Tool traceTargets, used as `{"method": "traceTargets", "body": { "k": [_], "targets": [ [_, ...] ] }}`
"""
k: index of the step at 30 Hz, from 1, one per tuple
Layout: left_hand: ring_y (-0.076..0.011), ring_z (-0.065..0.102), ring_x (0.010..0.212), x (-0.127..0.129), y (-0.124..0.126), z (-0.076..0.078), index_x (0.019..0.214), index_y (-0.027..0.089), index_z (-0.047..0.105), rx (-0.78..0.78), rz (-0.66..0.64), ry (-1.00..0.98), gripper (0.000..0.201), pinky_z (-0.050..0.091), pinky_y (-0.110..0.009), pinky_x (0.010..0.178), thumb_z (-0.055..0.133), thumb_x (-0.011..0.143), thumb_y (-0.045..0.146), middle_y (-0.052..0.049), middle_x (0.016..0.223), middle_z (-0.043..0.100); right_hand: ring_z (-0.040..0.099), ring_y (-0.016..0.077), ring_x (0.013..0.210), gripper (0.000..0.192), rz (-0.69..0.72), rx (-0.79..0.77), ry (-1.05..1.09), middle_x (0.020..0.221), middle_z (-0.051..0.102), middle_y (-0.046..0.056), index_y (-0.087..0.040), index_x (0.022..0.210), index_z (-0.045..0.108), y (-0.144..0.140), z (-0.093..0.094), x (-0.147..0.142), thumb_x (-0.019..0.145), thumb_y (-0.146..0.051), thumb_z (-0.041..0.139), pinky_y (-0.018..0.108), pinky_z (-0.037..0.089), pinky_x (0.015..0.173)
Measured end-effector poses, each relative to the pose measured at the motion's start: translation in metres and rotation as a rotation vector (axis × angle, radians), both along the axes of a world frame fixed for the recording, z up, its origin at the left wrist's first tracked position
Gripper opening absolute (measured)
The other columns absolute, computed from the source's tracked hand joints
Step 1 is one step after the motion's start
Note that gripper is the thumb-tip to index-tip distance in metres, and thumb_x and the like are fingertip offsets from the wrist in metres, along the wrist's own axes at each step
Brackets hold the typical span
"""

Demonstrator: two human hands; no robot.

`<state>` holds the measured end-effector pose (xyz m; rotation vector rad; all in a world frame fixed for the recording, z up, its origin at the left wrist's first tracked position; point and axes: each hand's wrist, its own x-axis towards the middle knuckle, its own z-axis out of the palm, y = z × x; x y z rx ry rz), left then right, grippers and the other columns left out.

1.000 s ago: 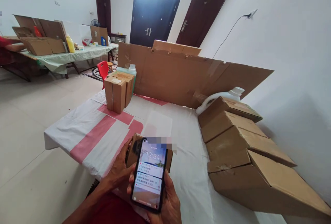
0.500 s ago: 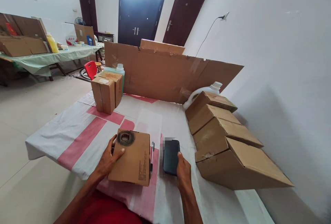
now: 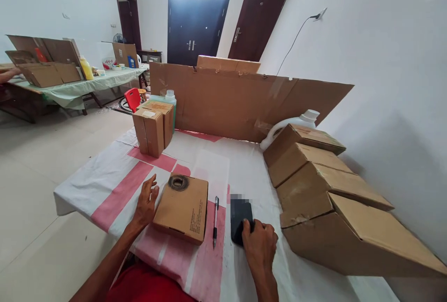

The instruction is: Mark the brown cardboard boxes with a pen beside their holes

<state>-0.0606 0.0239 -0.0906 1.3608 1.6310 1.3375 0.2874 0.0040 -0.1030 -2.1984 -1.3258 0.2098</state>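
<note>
My left hand (image 3: 145, 204) is open, its fingers apart, just left of a small brown cardboard box (image 3: 186, 211). The box lies flat on the cloth and has a dark-ringed hole near its top left corner. Right of the box lies a pen (image 3: 215, 223) with a black grip and cap. My right hand (image 3: 260, 244) is closed at the lower right side of a black smartphone (image 3: 240, 216), the thumb over its face and the other fingers curled by its right edge. The phone appears to rest on the cloth; a blurred patch covers its top edge.
A red-and-white cloth (image 3: 122, 190) covers the table. Slanted cardboard compartments (image 3: 314, 190) line its right side, with a white jug (image 3: 309, 118) behind. Upright boxes (image 3: 150, 130) and a green bottle (image 3: 170, 97) stand back left. A cardboard panel (image 3: 223, 102) closes the back. Another person's arm (image 3: 9, 75) shows far left.
My left hand has let go of the cardboard box and moved off its left side. The phone has been lowered, and my right thumb has shifted onto its face. The view has turned slightly left.
</note>
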Motion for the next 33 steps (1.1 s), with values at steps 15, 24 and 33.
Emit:
{"method": "traceTargets", "body": {
  "k": [15, 24, 33],
  "targets": [
    [-0.0368, 0.064, 0.1, 0.024, -0.116, 0.073, 0.151, 0.037, 0.054, 0.161, -0.325, 0.124, 0.071, 0.057, -0.051, 0.086, 0.048, 0.09, 0.072, -0.011, 0.132, 0.063, 0.065, 0.0289, 0.101, 0.041, 0.287, 0.487, 0.593, 0.116, 0.071, 0.009, -0.028, 0.132, 0.064, -0.127, 0.074, -0.079, 0.097, -0.049, 0.056, 0.042, 0.054, 0.088],
    [-0.0321, 0.053, 0.13, 0.205, -0.097, 0.107, 0.166, 0.03, 0.023, 0.269, -1.196, -0.027, 0.079, 0.046, -0.047, 0.112, 0.055, 0.098, 0.056, -0.015, 0.144, 0.047, 0.061, 0.037, 0.11, 0.063, -0.518, 0.721, 0.139, 0.114, 0.067, 0.02, -0.017, 0.108, 0.065, -0.159, 0.103, 0.075, 0.094, -0.072, 0.038, 0.051, 0.046, 0.098],
    [-0.0411, 0.039, 0.145, 0.328, -0.05, 0.042, 0.167, 0.014, 0.012, 0.235, -1.284, 0.103, 0.093, 0.035, -0.06, 0.119, 0.058, 0.095, 0.053, -0.027, 0.151, 0.036, 0.063, 0.0402, 0.103, 0.07, -0.569, 0.532, 0.215, 0.102, 0.07, 0.021, -0.019, 0.097, 0.061, -0.108, 0.052, 0.185, 0.082, -0.081, 0.033, 0.054, 0.05, 0.09]
  ]
}}
